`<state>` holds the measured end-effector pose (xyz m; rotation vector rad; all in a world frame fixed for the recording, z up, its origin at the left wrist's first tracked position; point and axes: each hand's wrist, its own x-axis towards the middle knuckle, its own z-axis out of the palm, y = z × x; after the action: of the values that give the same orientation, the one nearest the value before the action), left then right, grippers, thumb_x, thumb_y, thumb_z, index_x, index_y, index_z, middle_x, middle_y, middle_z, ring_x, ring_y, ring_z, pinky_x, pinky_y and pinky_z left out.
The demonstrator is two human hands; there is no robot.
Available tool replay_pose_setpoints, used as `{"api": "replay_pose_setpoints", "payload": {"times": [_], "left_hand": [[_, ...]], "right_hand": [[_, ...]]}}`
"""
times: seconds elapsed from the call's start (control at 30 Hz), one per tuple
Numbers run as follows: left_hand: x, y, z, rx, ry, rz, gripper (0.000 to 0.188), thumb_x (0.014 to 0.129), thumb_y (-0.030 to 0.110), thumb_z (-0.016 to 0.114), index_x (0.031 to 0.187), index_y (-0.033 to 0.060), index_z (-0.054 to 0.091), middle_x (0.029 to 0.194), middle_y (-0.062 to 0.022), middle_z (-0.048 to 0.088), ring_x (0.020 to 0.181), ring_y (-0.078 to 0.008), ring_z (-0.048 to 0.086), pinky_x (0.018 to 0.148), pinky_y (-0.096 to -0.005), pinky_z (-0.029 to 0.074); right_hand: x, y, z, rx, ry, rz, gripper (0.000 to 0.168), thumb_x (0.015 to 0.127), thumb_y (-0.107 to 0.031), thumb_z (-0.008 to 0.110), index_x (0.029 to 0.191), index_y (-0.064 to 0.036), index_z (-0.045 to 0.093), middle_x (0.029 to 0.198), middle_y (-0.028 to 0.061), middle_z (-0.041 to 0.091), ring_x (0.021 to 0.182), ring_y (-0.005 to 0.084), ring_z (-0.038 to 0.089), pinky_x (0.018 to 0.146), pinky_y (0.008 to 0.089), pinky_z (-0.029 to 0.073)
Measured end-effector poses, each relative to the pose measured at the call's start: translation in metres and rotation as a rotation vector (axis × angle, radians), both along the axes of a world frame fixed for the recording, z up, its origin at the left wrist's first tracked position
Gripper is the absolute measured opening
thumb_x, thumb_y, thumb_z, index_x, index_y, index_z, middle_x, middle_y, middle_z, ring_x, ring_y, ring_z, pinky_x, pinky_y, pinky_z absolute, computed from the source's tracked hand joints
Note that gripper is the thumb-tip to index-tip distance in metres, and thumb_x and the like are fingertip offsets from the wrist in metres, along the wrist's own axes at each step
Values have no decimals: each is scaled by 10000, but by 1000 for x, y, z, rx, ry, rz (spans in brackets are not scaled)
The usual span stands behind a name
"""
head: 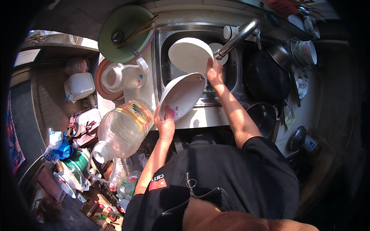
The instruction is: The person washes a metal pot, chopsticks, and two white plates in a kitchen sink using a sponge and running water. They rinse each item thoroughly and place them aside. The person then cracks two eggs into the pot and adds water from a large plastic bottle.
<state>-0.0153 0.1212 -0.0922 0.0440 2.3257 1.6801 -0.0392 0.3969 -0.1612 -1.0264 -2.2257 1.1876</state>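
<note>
My left hand (166, 124) grips the rim of a white bowl with a pink flower print (185, 93), tilted over the counter's front edge and the near side of the sink. My right hand (214, 72) has hold of another white bowl (189, 53) by its right edge, with the bowl tipped inside the steel sink (235, 78). Behind that bowl, a smaller white round dish (218, 47) is partly hidden. The chrome faucet (240, 37) reaches over the sink's right side, its spout end close to my right hand.
Left of the sink are a green basin (107, 43) with chopsticks across it and a clear plastic jug (133, 76). A large plastic bottle (124, 130) stands near my left forearm. To the right are a black wok (266, 78), stacked bowls (307, 53) and a plate of eggs (303, 89).
</note>
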Motion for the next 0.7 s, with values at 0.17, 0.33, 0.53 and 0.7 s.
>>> {"api": "replay_pose_setpoints", "payload": {"times": [0.17, 0.33, 0.53, 0.7], "left_hand": [[-4, 3, 24, -101, 320, -212, 405, 832, 18, 593, 1234, 3, 542, 1056, -175, 617, 971, -314, 605, 856, -364, 472], [3, 1, 25, -158, 478, -256, 438, 801, -65, 559, 1236, -12, 540, 1090, -186, 622, 996, -325, 613, 881, -362, 478], [4, 4, 30, -176, 618, -291, 419, 814, -61, 552, 1231, -17, 553, 1053, -182, 634, 952, -322, 629, 842, -359, 502], [2, 2, 29, -188, 629, -322, 422, 814, -47, 558, 1235, -20, 550, 1055, -181, 636, 962, -324, 629, 843, -363, 507]], "right_hand": [[1, 14, 32, -58, 358, 55, 220, 908, -90, 532, 1116, -24, 563, 951, 194, 633, 883, 291, 641, 762, 329, 481], [1, 22, 47, 432, 422, 156, 250, 869, -42, 553, 1116, -20, 583, 996, 176, 641, 930, 338, 633, 798, 362, 500], [5, 18, 62, 543, 432, 309, 424, 744, 55, 639, 1154, -34, 571, 1066, 165, 640, 975, 336, 630, 849, 360, 507], [5, 16, 78, 596, 405, 367, 525, 708, 71, 656, 1210, -48, 555, 1077, 165, 636, 977, 337, 625, 845, 363, 506]]}}
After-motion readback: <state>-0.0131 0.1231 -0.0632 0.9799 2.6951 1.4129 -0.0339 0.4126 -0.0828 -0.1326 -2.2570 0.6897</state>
